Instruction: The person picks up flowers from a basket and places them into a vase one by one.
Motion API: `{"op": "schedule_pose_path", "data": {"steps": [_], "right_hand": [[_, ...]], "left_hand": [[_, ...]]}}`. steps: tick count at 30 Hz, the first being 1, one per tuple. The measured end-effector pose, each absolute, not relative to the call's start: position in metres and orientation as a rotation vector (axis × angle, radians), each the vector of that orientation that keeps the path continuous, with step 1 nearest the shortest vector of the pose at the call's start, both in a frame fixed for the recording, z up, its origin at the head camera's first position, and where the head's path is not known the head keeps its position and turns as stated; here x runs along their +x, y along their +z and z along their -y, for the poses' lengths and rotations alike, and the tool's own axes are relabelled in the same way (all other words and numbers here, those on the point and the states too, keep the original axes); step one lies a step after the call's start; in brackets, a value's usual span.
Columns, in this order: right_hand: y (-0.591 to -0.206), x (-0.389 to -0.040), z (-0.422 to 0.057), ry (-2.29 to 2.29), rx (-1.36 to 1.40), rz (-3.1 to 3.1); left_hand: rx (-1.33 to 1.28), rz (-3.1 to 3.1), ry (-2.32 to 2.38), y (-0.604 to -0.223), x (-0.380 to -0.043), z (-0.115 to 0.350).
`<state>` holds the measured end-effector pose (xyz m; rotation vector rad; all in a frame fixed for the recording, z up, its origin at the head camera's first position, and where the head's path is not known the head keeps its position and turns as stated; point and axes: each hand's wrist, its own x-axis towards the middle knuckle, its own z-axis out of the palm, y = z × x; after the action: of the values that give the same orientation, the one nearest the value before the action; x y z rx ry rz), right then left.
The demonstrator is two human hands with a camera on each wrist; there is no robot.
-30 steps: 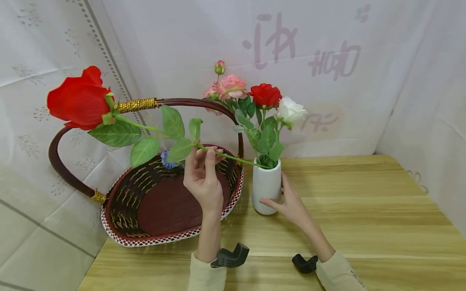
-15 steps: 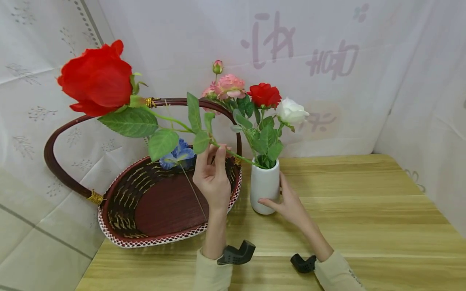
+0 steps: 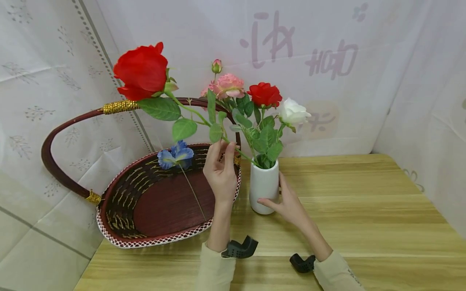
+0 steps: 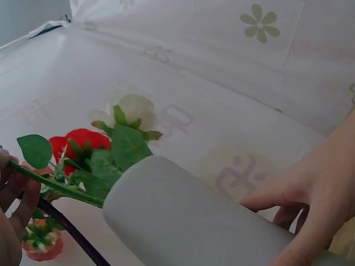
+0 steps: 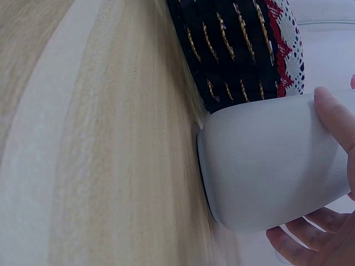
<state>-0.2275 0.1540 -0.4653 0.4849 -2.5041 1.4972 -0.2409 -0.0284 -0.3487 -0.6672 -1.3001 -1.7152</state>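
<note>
My left hand [image 3: 222, 173] pinches the green stem of a large red rose [image 3: 142, 72] between thumb and fingers. The rose leans to the left above the basket, and its stem's lower end runs into the mouth of a white vase [image 3: 263, 188]. With thumb and fingers around its side, my right hand [image 3: 290, 204] holds the vase upright on the table; the right wrist view shows its base against the wood. A smaller red rose [image 3: 265, 95], a white rose [image 3: 292, 111] and pink flowers [image 3: 229, 86] stand above the vase. The stem ends inside it are hidden.
A dark woven basket [image 3: 125, 238] with a tall arched handle [image 3: 54, 161] stands left of the vase. A blue flower [image 3: 176, 155] on a thin stem lies in it. Patterned white cloth [image 3: 346, 28] hangs behind the wooden table [image 3: 364, 226].
My left hand has moved right, and the large red rose has swung right and up to a steeper lean. The blue flower is now uncovered. My right hand stays on the vase.
</note>
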Motion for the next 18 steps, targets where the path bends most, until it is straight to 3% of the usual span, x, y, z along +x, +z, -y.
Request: {"op": "schedule_pose_path", "data": {"steps": [18], "right_hand": [[-0.467, -0.227, -0.154, 1.475, 0.489, 2.510]], "left_hand": [[-0.618, 1.441, -1.757, -0.362, -0.250, 0.024]]}}
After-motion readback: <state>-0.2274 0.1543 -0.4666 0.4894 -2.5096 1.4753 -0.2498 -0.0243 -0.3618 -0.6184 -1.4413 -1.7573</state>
